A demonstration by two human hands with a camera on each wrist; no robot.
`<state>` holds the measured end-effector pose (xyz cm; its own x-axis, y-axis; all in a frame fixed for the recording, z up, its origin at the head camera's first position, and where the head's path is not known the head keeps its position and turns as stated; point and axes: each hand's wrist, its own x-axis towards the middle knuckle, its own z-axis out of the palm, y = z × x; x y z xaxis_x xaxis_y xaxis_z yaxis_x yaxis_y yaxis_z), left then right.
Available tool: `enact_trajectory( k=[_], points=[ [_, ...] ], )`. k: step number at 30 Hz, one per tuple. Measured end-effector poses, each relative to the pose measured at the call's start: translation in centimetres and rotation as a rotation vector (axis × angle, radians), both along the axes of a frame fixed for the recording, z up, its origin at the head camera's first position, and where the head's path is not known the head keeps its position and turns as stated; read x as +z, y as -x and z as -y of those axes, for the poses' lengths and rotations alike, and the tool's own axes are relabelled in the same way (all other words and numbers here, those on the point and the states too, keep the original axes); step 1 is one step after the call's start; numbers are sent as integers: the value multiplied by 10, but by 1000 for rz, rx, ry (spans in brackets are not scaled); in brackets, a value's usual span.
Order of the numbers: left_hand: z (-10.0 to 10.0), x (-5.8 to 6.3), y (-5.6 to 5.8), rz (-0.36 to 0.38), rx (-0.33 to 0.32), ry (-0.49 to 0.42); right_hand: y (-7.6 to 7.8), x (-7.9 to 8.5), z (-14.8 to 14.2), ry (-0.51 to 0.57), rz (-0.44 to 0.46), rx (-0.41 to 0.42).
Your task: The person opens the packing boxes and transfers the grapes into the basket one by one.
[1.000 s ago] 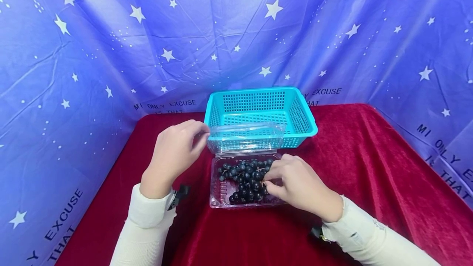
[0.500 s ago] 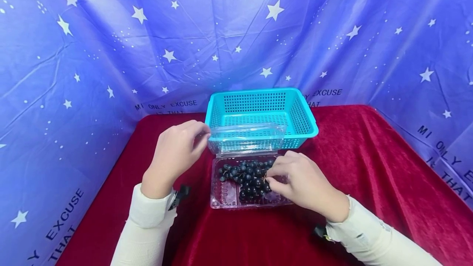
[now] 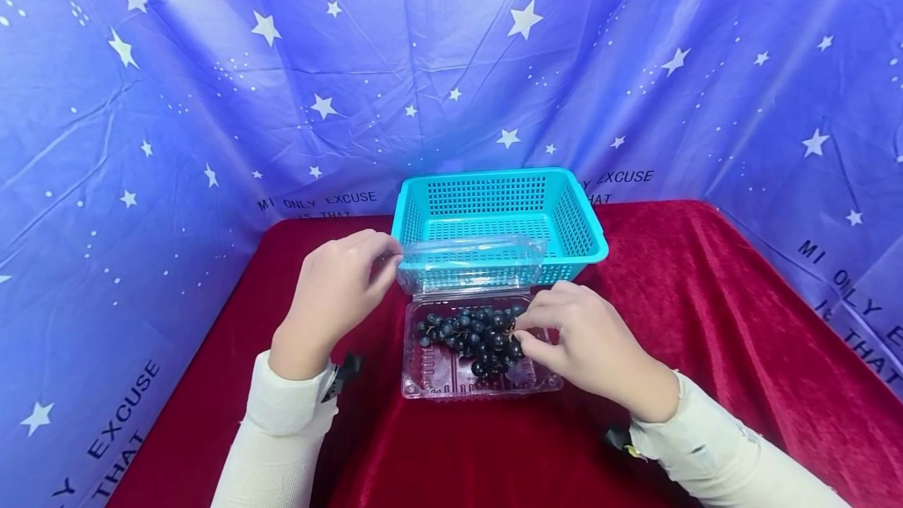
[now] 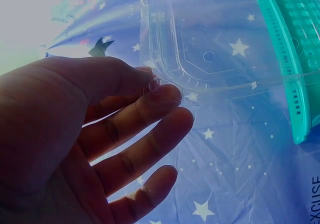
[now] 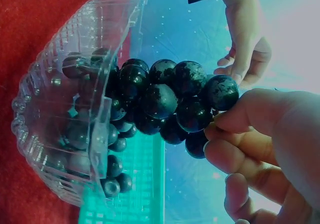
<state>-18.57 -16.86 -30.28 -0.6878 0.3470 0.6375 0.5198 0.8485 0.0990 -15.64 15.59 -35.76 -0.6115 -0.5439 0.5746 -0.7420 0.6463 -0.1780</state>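
Note:
A clear plastic clamshell box lies with its lid raised at the back. My left hand pinches the lid's left corner between thumb and index finger, its other fingers loosely bent in the left wrist view. Dark grapes in a bunch fill the back and right of the box. At the bunch's right side, my right hand pinches the stem with thumb and fingertips. In the right wrist view the nearest grapes rise past the box's rim, while others show through its wall.
Directly behind the raised lid stands a turquoise plastic basket with lattice sides. Red velvet cloth covers the table. A blue curtain with white stars hangs behind and at both sides.
My right hand has moved right and slightly up, drawing the grapes with it. More of the box's bare floor shows at the front left. The left hand stays at the lid.

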Motion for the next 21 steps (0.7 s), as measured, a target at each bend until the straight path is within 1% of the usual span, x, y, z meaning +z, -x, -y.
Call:
enact_trajectory(
  k=[10, 21],
  points=[
    [0, 0, 0, -1, 0, 5, -2, 8, -5, 40, -29, -11],
    [-1, 1, -1, 4, -2, 4, -1, 15, -11, 51, -30, -39]
  ],
)
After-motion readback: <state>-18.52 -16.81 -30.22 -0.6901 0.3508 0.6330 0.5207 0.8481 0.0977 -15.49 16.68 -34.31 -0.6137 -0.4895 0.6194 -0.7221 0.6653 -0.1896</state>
